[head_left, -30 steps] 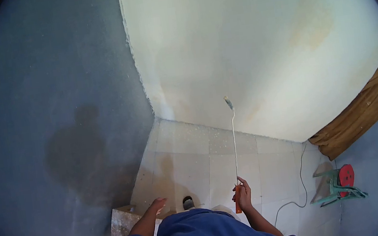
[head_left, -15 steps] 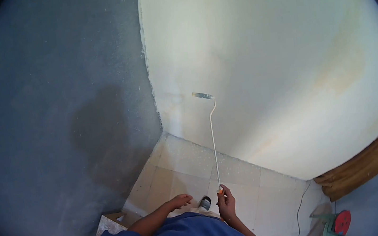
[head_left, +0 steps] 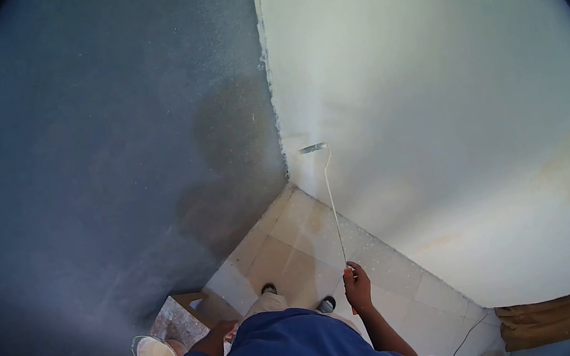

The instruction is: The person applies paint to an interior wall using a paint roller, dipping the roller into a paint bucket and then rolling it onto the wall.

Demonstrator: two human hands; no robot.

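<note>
My right hand (head_left: pixel 359 289) is wrapped round the orange handle of a paint roller with a long thin white rod. The small roller head (head_left: pixel 313 148) is up at the white wall (head_left: pixel 436 122), close to the corner with the grey wall; whether it touches cannot be told. Down by my left hip is my left hand (head_left: pixel 223 332), low beside the light trousers, its fingers mostly hidden. Near it stand a paint-spattered box (head_left: pixel 180 319) and a round bucket (head_left: pixel 154 351) with something cream-coloured in it.
The dark grey wall (head_left: pixel 117 164) rises at the left, bearing my shadow. Pale floor tiles (head_left: pixel 287 250) with paint specks meet both walls at the corner. At the lower right lie a rolled brown cloth (head_left: pixel 555 319) and a thin cable (head_left: pixel 465 341).
My view has turned left, bringing the bucket and more of the box into sight. The roller head is nearer the corner. My left hand has dropped back from in front of my body towards the box.
</note>
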